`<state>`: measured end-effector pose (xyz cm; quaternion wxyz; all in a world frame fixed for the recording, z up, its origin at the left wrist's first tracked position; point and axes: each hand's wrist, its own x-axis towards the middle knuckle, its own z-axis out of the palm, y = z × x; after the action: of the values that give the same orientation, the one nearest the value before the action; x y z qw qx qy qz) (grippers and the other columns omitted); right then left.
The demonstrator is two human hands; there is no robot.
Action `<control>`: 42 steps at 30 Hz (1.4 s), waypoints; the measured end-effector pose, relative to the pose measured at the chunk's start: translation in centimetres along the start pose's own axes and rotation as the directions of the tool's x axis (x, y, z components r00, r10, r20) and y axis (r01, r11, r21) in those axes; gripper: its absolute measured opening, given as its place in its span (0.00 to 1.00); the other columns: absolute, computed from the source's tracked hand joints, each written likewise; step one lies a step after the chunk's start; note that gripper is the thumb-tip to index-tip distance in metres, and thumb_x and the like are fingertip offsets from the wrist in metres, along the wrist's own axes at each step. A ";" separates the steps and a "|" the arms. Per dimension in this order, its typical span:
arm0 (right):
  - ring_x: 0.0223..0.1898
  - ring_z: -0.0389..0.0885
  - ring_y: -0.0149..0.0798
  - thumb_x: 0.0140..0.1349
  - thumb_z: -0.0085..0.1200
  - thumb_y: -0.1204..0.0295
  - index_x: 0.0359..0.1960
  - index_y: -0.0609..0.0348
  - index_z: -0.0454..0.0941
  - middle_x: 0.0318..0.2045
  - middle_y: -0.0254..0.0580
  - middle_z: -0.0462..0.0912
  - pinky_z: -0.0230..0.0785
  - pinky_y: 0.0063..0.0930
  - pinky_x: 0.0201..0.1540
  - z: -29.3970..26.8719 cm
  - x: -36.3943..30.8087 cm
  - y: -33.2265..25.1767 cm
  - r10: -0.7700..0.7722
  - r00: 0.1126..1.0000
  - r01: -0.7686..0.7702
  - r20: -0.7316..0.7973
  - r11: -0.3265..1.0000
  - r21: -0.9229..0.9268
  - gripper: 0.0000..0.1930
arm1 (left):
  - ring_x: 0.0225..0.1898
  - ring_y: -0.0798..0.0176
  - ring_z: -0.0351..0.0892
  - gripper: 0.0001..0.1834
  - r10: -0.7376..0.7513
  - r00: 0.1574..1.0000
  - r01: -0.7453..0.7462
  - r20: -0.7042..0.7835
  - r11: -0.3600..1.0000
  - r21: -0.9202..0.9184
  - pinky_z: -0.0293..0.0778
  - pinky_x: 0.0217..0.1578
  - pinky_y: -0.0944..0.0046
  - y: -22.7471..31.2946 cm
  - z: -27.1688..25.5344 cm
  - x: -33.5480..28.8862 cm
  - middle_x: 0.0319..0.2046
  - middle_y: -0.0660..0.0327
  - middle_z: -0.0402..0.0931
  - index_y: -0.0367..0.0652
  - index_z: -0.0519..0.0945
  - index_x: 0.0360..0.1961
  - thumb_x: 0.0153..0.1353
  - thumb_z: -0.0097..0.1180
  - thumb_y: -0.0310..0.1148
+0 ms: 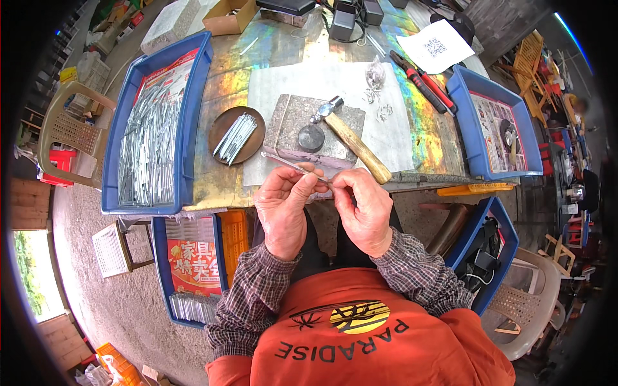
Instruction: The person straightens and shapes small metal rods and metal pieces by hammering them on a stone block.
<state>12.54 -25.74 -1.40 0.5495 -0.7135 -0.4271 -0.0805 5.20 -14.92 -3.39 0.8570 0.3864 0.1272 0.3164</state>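
Just in front of the table's near edge, my left hand (283,209) pinches a thin silvery metal strip (281,160) that slants up to the left. My right hand (365,211) is closed at the strip's other end, thumb and forefinger pressed together; its fingertips partly hide that end. Beyond my hands lies a stone block (290,119) on a white sheet (261,90). On the block are a round dark metal piece (311,137) and a hammer (351,138) with a wooden handle. To the left, a brown round dish (256,145) holds several similar strips (235,136).
A blue tray (187,138) full of metal strips stands at left. Red-handled cutters (428,87) and another blue tray (473,138) lie at right. Clear plastic bags (375,74) rest beyond the hammer. Blue crates (161,257) and chairs (544,293) stand below table height.
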 end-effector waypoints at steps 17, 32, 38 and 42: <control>0.28 0.77 0.21 0.59 0.54 0.84 0.37 0.64 0.74 0.29 0.32 0.77 0.72 0.15 0.30 0.2 -0.6 -0.1 0.395 0.917 -0.378 0.051 0.821 0.429 0.06 | 0.35 0.56 0.82 0.06 -0.093 0.996 0.094 0.017 0.990 -0.105 0.81 0.38 0.59 0.2 -0.1 -0.1 0.37 0.50 0.78 0.36 0.73 0.40 0.62 0.52 0.21; 0.28 0.78 0.26 0.60 0.51 0.86 0.39 0.66 0.74 0.32 0.36 0.77 0.71 0.18 0.29 0.1 -0.5 -0.4 0.318 0.946 -0.322 0.070 0.881 0.346 0.07 | 0.34 0.58 0.82 0.07 -0.085 0.996 0.084 0.000 0.992 -0.093 0.81 0.39 0.60 0.1 -0.2 -0.2 0.36 0.50 0.79 0.36 0.74 0.41 0.61 0.53 0.20; 0.25 0.78 0.34 0.55 0.54 0.86 0.36 0.63 0.73 0.28 0.42 0.76 0.69 0.24 0.28 0.2 -0.6 0.1 0.161 0.987 -0.162 0.014 0.976 0.145 0.09 | 0.33 0.58 0.82 0.05 -0.104 0.993 0.096 -0.050 0.985 -0.143 0.81 0.35 0.62 0.1 0.3 0.0 0.36 0.51 0.79 0.38 0.73 0.36 0.60 0.55 0.19; 0.25 0.77 0.37 0.55 0.54 0.87 0.36 0.63 0.73 0.28 0.42 0.76 0.70 0.26 0.28 0.2 -0.5 0.0 0.187 0.982 -0.189 0.024 0.966 0.178 0.09 | 0.32 0.58 0.82 0.05 -0.122 0.988 0.108 -0.090 0.983 -0.145 0.81 0.35 0.62 0.1 0.2 0.0 0.36 0.51 0.79 0.39 0.73 0.36 0.60 0.55 0.20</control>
<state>12.11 -25.81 -1.76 0.6153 -0.6985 -0.3651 0.0135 5.22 -14.99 -3.18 0.8915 0.3012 0.1690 0.2930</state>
